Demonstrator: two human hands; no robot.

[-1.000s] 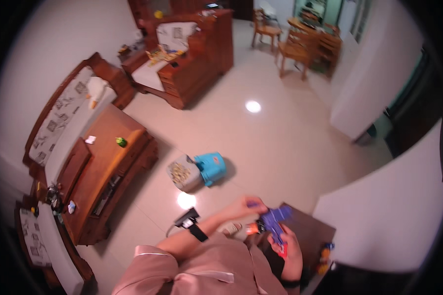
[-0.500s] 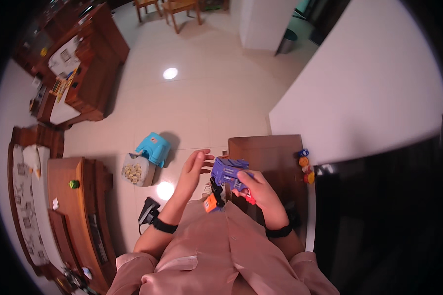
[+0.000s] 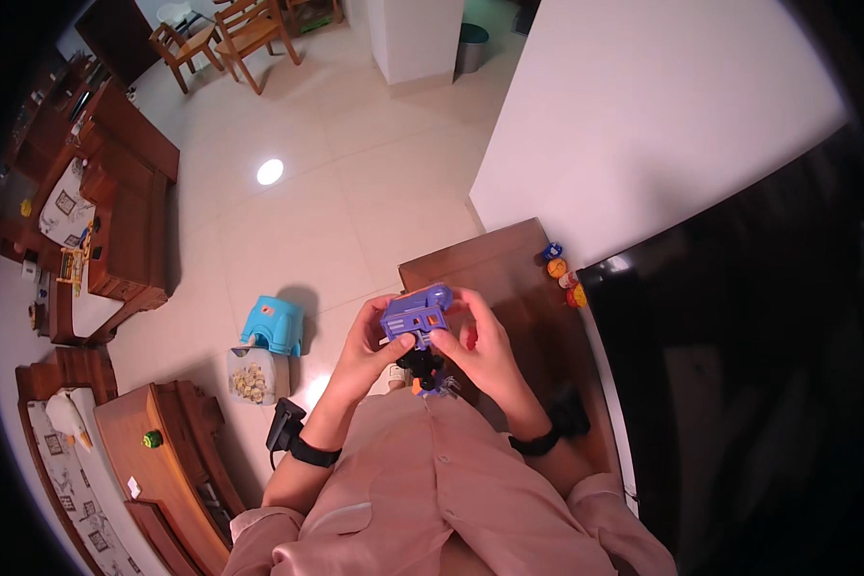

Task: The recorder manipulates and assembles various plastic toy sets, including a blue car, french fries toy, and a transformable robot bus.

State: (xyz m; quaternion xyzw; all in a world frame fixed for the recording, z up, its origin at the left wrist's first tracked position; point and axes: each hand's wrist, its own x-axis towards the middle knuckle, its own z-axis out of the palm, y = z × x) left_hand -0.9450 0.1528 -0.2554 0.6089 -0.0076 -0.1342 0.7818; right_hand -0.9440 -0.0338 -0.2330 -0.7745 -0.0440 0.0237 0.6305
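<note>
Purple toy sits between the person's 2 hands, raised in front of the torso, and the change is in who holds it. In the view from 0.5 s ago only the right hand had it, with the left hand apart and its fingers spread; now the left hand has closed on the left end and the right hand grips the right end. Both thumbs press at the near lower edge. That turns a 1-handed hold into a shared one, which should steady the toy for closer handling.

Below the purple body hangs a black part; the orange bit under it is small and partly covered, so I cannot tell how it attaches.

Just beyond and to the right is a dark brown surface, with a row of small coloured toys along its far right side, near the white wall.

Farther off to the left, on the floor, a blue container stands touching or just beside a grey bin of pale pieces. Well beyond them are a wooden armchair and 2 wooden chairs.
</note>
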